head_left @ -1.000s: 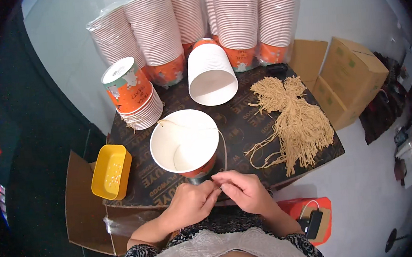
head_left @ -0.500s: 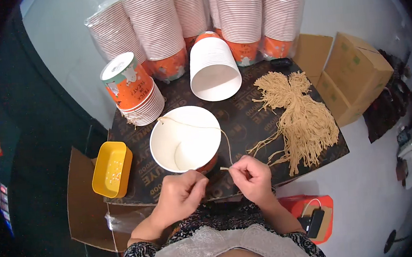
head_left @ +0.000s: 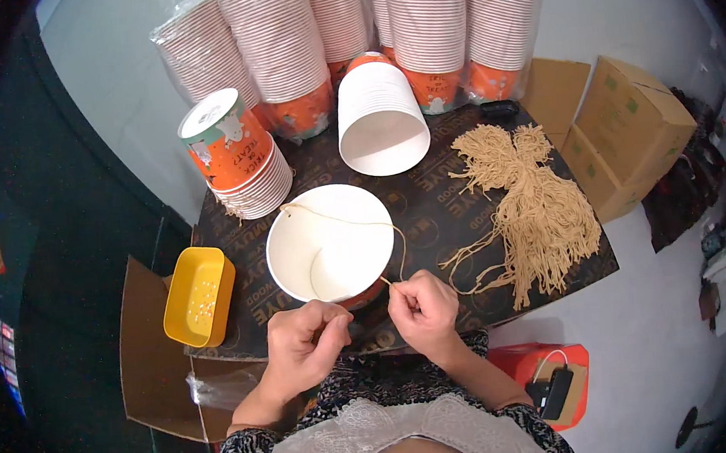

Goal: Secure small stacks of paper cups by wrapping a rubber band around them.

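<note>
See cord (head_left: 404, 245) running from cup's (head_left: 296, 252) far-left rim across mouth to near-right side. To work the short tip well, better leave slack, avoid dragging or creasing cup. Got grip of right hand (head_left: 425, 309) narrow, pinching cord close to its tip, just beside cup's near-right side. Got left hand (head_left: 306, 346) curled closed, just in front of cup; can't tell contents. Find bundle (head_left: 540, 231) right of cup on worktop (head_left: 437, 200).
</note>
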`<control>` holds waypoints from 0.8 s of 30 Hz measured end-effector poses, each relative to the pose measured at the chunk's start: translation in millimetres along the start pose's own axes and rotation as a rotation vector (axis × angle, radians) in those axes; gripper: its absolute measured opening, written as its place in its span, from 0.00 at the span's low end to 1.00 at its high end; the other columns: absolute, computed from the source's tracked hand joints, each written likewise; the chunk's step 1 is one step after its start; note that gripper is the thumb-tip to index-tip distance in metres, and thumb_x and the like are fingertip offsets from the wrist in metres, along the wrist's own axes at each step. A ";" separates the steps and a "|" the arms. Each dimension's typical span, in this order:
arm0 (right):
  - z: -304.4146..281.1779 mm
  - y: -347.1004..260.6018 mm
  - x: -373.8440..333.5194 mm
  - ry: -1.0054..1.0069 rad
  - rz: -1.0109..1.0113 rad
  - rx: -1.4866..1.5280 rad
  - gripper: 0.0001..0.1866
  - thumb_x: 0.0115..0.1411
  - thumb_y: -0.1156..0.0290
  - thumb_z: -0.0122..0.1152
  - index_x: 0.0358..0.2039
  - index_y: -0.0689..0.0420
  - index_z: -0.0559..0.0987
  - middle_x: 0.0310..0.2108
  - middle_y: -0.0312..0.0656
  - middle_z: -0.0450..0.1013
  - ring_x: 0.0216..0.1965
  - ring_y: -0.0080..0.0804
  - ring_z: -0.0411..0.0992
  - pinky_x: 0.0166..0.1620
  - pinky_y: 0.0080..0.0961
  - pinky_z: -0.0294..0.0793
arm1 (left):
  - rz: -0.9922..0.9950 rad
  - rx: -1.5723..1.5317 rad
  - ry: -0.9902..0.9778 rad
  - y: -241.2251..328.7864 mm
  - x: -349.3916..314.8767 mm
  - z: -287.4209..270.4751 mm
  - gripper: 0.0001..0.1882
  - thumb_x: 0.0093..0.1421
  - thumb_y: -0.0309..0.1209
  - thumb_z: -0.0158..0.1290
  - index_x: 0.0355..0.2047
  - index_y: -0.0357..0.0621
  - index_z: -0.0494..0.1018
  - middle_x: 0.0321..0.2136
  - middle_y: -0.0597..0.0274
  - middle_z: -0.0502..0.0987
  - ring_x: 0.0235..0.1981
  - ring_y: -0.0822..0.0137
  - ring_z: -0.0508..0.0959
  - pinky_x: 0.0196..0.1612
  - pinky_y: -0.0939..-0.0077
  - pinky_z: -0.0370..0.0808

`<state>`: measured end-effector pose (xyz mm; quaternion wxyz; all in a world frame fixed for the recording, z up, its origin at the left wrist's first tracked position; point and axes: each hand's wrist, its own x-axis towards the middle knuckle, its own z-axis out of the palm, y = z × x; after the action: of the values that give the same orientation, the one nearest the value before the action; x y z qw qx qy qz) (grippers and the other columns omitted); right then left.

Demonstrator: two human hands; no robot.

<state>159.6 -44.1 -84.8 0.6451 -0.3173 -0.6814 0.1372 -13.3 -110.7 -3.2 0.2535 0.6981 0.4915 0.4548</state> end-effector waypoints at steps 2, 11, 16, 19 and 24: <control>-0.2 -0.3 0.7 0.001 -0.008 -0.027 0.11 0.48 0.85 0.67 0.25 0.58 0.73 0.17 0.39 0.65 0.15 0.31 0.67 0.19 0.28 0.64 | -0.001 -0.006 0.001 -1.4 -0.2 0.1 0.04 0.60 0.20 0.53 0.29 0.35 0.75 0.16 0.62 0.78 0.18 0.73 0.79 0.23 0.81 0.74; 0.8 0.4 1.6 -0.014 -0.010 -0.020 0.11 0.47 0.85 0.66 0.25 0.58 0.73 0.17 0.39 0.66 0.16 0.32 0.67 0.19 0.29 0.65 | 0.016 -0.004 -0.002 -1.9 -0.3 -0.4 0.03 0.59 0.20 0.53 0.29 0.35 0.75 0.17 0.62 0.78 0.18 0.73 0.79 0.23 0.81 0.74; 2.9 0.6 2.8 -0.029 -0.009 -0.019 0.11 0.48 0.85 0.66 0.25 0.58 0.73 0.18 0.40 0.66 0.16 0.34 0.67 0.19 0.29 0.65 | 0.029 0.016 0.005 3.5 0.2 -4.2 0.04 0.59 0.20 0.52 0.29 0.35 0.76 0.18 0.62 0.78 0.18 0.72 0.79 0.24 0.80 0.74; 3.9 2.7 4.0 -0.031 -0.007 -0.028 0.11 0.48 0.84 0.66 0.25 0.58 0.72 0.18 0.40 0.66 0.16 0.34 0.67 0.19 0.30 0.65 | 0.078 0.028 0.017 1.7 8.8 -11.2 0.04 0.59 0.20 0.52 0.28 0.35 0.76 0.17 0.61 0.78 0.18 0.71 0.79 0.24 0.79 0.74; 7.5 4.2 6.9 -0.038 -0.021 -0.018 0.11 0.49 0.84 0.66 0.25 0.58 0.72 0.18 0.41 0.66 0.17 0.36 0.68 0.19 0.31 0.65 | 0.094 0.298 -0.010 12.7 52.0 -24.2 0.12 0.57 0.21 0.54 0.42 0.39 0.74 0.34 0.51 0.75 0.33 0.54 0.78 0.36 0.66 0.75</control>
<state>153.6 -35.0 -82.8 0.6304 -0.3135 -0.6981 0.1304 -23.6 -70.3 38.1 0.1277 0.7524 0.5192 0.3847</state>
